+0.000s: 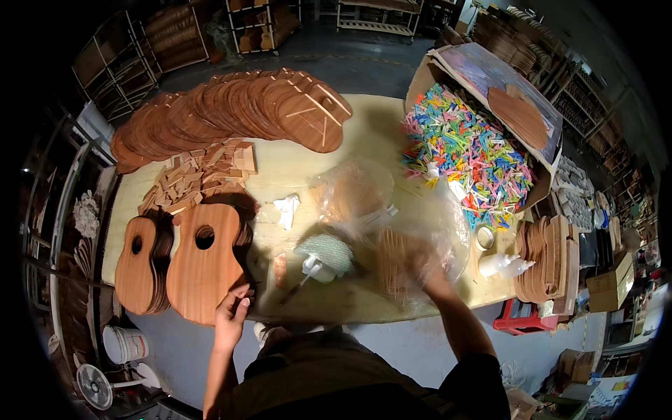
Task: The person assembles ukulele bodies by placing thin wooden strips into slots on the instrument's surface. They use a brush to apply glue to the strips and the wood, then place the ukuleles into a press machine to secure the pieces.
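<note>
My left hand (232, 313) rests its fingers on the lower edge of a guitar-shaped wooden top (204, 269) with a round sound hole, lying at the table's near edge. A second stack of such tops (137, 264) lies to its left. My right hand (420, 269) reaches into a clear plastic bag (392, 224) that covers a pile of thin wooden pieces (399, 260); the hand is blurred behind the plastic. Whether it grips anything I cannot tell.
A fanned row of wooden guitar backs (231, 112) crosses the table's far side, with small wooden blocks (199, 178) below. A cardboard box of coloured clips (469, 150) stands right. White glue bottles (505, 264), tape (484, 238), a cloth (325, 252) and wooden stacks (549, 259) lie nearby.
</note>
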{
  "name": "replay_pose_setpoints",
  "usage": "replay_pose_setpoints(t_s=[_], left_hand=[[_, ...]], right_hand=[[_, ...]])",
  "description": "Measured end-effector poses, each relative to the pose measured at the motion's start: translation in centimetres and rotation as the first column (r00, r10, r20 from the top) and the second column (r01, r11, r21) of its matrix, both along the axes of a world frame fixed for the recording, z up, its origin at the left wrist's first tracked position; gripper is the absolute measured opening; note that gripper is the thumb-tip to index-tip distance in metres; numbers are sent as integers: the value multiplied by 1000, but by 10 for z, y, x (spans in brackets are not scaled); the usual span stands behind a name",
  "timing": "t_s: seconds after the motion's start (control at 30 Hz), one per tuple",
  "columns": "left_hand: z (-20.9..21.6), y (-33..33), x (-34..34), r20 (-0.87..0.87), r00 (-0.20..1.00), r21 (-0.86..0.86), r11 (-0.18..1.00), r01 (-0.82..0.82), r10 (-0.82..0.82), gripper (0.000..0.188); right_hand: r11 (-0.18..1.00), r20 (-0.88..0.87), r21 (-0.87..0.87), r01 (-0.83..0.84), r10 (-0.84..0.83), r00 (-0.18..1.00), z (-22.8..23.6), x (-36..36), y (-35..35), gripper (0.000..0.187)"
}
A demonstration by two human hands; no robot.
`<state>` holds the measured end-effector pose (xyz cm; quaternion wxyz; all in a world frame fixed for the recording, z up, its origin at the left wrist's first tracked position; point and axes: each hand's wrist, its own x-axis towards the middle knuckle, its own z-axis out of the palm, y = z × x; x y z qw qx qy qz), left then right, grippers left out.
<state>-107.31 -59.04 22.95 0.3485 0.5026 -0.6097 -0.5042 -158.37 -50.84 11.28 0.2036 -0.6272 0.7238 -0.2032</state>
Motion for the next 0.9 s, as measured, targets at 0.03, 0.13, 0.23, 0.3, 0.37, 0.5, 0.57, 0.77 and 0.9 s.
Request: replay_pose_setpoints(t_s=[0.03,0.13,0.23,0.3,0.37,0.5,0.57,0.77,0.9], left_hand=[[2,-6,3,4,999,-27,999,33,-33,29],[21,-21,24,-63,997,-6,999,53,-53,29],[22,-43,63,-49,997,-59,997,57,-60,28],[12,-61,92,-70,996,-61,997,53,-57,28],[7,-74,118,-118,992,-29,998,51,-54,27],[-29,-88,152,-124,973,-73,980,185,-193,25],[-30,-94,150,139,948,-395,862,319,-287,20],[-20,-91,156,88,945,-330,886,326,-316,18],[-14,-90,163,203,934,-385,853,352,-294,18]], right_hand=[[1000,-4,-13,7,-7,1000,-7,2,-3,23],[989,109,-89,119,-109,988,-7,25,-13,20],[972,122,72,222,-230,966,-10,44,-21,20],[918,71,293,266,-298,952,-11,36,-25,20],[934,275,187,303,-346,897,-13,48,-23,20],[890,692,-32,454,-308,653,0,59,-28,20],[733,888,-24,680,-297,351,15,55,-27,20],[-246,937,-245,938,-307,165,78,79,-32,17],[-269,893,-377,887,-358,271,172,217,-64,28]])
